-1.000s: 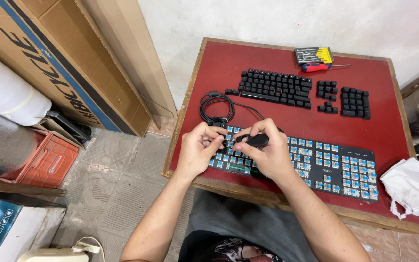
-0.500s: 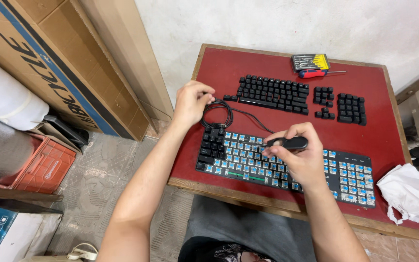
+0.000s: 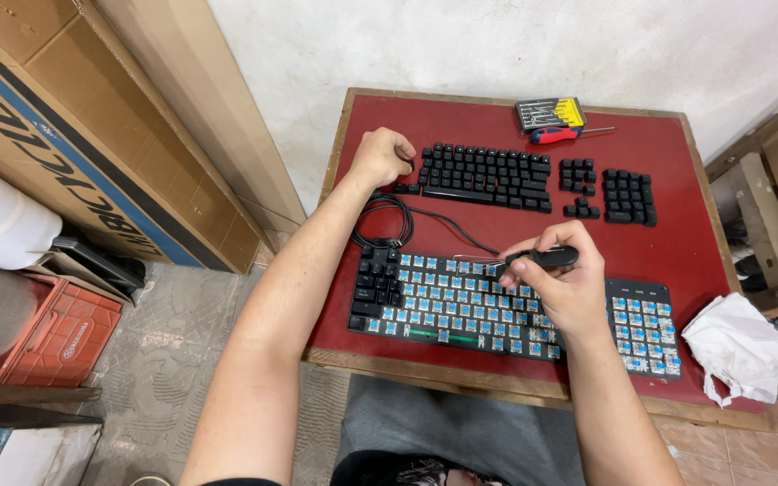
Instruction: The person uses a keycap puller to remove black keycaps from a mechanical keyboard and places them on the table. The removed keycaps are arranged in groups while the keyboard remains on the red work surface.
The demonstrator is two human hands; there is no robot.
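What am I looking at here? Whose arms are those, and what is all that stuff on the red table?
The camera sits on a person's head and looks down, so the arms are that person's own. On the red table lies a keyboard with most key tops taken off, showing blue switches. The removed black keycaps are laid out in rows above it. The right hand holds a black tool over the switches. The left hand, closed in a fist, rests by the keycap rows. A coiled cable, a screwdriver and a crumpled white cloth lie around.

Red tabletop; keyboard black with blue switches; black keycaps near far edge; yellow-black bit case; screwdriver handle red, maybe blue-tipped.
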